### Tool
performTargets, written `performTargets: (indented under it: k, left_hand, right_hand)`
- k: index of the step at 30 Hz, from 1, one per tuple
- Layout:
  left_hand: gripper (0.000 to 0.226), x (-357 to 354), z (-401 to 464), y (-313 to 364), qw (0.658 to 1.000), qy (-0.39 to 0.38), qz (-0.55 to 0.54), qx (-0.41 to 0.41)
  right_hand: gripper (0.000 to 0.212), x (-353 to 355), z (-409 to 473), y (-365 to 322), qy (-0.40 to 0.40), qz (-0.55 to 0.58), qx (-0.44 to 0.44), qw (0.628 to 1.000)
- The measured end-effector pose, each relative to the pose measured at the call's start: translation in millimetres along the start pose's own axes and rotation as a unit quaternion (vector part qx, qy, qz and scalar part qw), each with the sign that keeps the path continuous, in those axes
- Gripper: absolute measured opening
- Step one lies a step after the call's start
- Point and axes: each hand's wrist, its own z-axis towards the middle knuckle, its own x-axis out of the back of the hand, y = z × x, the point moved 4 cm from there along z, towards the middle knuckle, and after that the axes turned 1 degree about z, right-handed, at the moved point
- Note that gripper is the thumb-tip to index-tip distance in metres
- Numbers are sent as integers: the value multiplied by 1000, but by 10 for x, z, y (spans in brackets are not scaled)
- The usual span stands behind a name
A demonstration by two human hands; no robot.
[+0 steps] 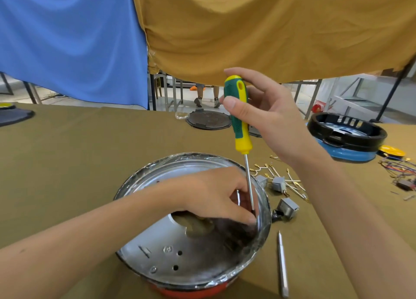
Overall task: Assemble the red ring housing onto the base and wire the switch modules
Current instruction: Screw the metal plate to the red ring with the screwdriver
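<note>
The red ring housing [193, 291] sits at the near edge of the table [90, 163], centre-near, w/ a shiny metal base plate [162, 242] set in its top; only a strip of red shows under the foil-wrapped rim. Right hand [265, 111] grasps the green/yellow screwdriver [240, 123] by the handle, thumb and fingers wrapped round it, tool nearly upright, shaft running down into the right side of the plate. Left hand [216, 195] reaches in over the plate, fingers curled and pinched at the shaft tip; can't tell what, if anything, sits btwn them. Just right of the housing lie grey switch modules [288, 207] w/ gold-tipped leads, touching the cloth. Near-right, a slim silver pen-like tool [282, 265] lies flat. Far centre, a dark round lid [208, 120]. Far right, a black and blue ring assy [346, 136], w/ a tangle of coloured wires [398, 168] beside it. Blue and mustard cloths hang at the back.
</note>
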Motion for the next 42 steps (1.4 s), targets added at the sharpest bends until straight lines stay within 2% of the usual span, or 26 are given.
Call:
performTargets:
  k: [9,20,30,32,36,38,40,42]
  left_hand:
    - [4,-114,56,-63,1000,-4,-22,0]
    - [14,-133,65,-111,1000,1,7,12]
    - [12,-130,91,-128,1000,-22,4,9]
    - [20,-140,89,-132,1000,-19,6,13]
    - [19,-99,-52,-124,1000,-13,13,25]
    - [35,-54,-197,-145,996,-7,69,50]
    - [57,-59,-363,-172,988,-14,121,94]
    - [75,-129,-520,-174,983,-31,109,141]
  right_hand:
    - [40,42,-56,26,-47,5,-26,999]
    - [42,170,-129,0,-30,-8,-34,999]
    - [40,287,-196,36,0,-47,-49,998]
    - [43,324,-226,30,-14,-35,-53,998]
    - [46,335,-251,13,-60,14,-70,996]
    - [42,313,-252,-10,-56,7,-64,996]
    - [36,296,-255,-29,-24,-47,-44,998]
    - [33,290,-270,-33,20,-100,-27,994]
